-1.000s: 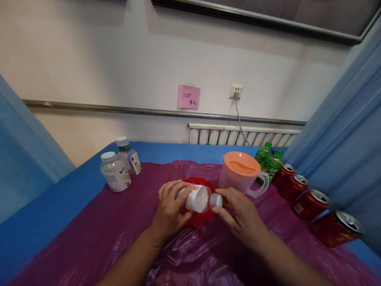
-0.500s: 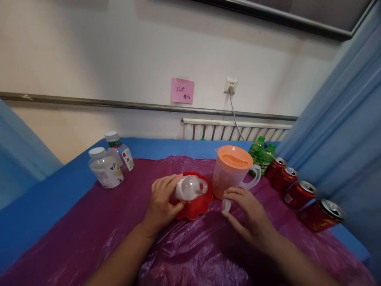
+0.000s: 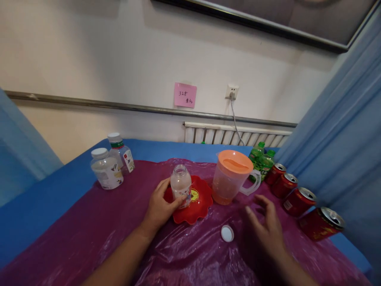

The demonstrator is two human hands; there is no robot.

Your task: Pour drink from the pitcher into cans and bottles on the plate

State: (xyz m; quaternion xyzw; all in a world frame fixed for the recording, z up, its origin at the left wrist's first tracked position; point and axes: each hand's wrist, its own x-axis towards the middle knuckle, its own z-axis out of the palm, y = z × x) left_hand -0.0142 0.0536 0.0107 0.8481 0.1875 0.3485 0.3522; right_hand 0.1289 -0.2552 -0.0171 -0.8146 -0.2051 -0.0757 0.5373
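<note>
My left hand [image 3: 160, 204] is closed round the lower part of a clear bottle [image 3: 181, 180], uncapped and upright over the red scalloped plate [image 3: 205, 204]. My right hand [image 3: 266, 222] is empty, its thumb and fingers apart, near the handle of a clear pitcher [image 3: 228, 182] with an orange lid. A white bottle cap [image 3: 227, 233] lies on the purple plastic sheet [image 3: 190, 254], to the left of my right hand. A little orange-tinted liquid seems to show at the pitcher's base.
Two capped bottles, a squat jar [image 3: 107, 171] and a taller bottle [image 3: 120, 155], stand at the left. Green bottles [image 3: 263, 161] and several red cans [image 3: 299, 201] line the right side. Behind the blue table [image 3: 149, 147] are a radiator [image 3: 220, 135] and a plugged-in cord [image 3: 234, 115].
The bottle in my left hand has gone from tilted to upright. My right hand has let go of the cap, now on the sheet, and moved right with its fingers opened.
</note>
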